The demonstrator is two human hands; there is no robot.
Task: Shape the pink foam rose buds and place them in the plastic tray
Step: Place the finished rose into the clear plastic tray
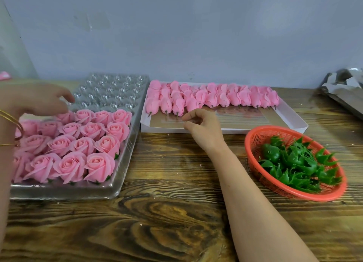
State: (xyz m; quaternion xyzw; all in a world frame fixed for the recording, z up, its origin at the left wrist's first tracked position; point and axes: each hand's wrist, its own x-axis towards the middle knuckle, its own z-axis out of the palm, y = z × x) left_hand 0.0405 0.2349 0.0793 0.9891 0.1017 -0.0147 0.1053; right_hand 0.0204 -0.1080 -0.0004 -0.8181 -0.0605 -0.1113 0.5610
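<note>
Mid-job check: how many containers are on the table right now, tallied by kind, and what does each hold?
Clear plastic tray, holding shaped roses: 1
White box, holding unshaped buds: 1
Orange basket, holding green calyx pieces: 1
Total: 3

Two bare hands hover among pink foam roses on a wooden surface (167, 212).
The left hand (37, 100), fingers loosely spread, hangs over the plastic tray (125, 159), with opened roses (78, 144) filling the cups beneath and nearer than it. The right hand (202, 124), fingers loosely curled and holding nothing, hangs at the near edge of a white box (294, 122); closed rose buds (212, 96) lie in rows just beyond its fingertips. To its right sits an orange basket (253, 136) of green calyxes (294, 163).
</note>
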